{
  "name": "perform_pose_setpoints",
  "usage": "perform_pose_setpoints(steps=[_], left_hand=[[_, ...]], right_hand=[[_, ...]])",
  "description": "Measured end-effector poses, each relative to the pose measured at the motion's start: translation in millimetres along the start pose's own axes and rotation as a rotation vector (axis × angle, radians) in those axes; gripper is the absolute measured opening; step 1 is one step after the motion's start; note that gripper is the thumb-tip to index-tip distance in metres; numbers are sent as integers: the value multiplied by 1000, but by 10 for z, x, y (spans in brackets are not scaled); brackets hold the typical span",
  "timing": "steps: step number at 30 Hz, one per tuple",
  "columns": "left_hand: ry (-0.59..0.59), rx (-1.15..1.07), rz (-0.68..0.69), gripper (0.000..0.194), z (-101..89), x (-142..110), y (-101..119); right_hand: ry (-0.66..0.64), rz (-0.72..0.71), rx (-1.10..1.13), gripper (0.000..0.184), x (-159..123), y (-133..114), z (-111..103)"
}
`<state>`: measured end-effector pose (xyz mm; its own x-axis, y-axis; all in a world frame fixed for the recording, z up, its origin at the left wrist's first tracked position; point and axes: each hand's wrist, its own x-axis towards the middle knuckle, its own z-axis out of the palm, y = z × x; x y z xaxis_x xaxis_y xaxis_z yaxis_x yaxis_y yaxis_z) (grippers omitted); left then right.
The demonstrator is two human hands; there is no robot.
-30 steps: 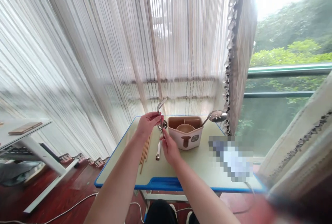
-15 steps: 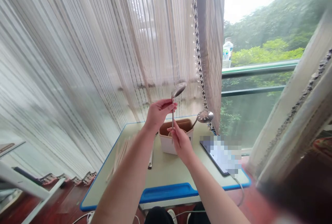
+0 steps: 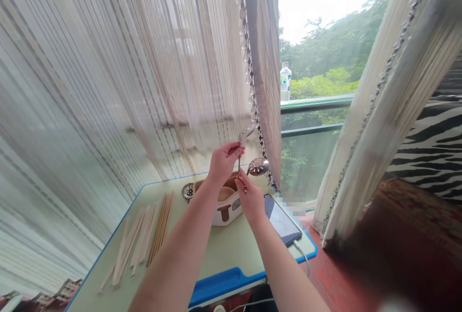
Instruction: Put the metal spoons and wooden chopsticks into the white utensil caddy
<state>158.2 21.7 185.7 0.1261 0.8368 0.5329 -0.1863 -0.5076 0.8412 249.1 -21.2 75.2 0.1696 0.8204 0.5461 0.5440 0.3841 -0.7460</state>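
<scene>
Spoon in pinched left hand and curled right hand

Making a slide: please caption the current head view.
Left hand and right hand hold a silver metal spoon, bowl uppermost, near a boxy white-and-brown utensil holder.

Blue-edged table, pale sticks, brown sticks, white container, perforated skimmer, dark-screened device

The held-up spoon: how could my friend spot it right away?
Find the pale, blue-edged table by the striped curtain. Above its white box, the left hand and right hand hold a spoon upright, scooping end up. Unlike the slotted spoon at its lower right, it is held.
</scene>
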Motion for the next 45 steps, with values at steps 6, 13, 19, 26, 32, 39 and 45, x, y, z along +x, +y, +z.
perform_pose_setpoints(steps=[6,13,19,26,32,39,45], left_hand=[[1,141,-47,27,17,-118,-153],[-19,237,-59,28,37,-252,-318],[-72,324,-51,25,88,-379,-410],[-119,413,-92,22,74,-511,-418],[-143,489,-95,21,70,-570,-480],[-89,467,-125,25,14,-565,-537],[-207,361,-171,28,-129,-555,-453]], right_hand=[[222,-46,72,34,-110,121,159],[387,-17,190,26,-204,160,250],[547,-29,388,25,-378,253,313],[389,123,465,49,-420,460,468],[321,141,488,49,-454,467,490],[312,148,482,49,-520,413,547],[273,107,453,50,-558,365,619]])
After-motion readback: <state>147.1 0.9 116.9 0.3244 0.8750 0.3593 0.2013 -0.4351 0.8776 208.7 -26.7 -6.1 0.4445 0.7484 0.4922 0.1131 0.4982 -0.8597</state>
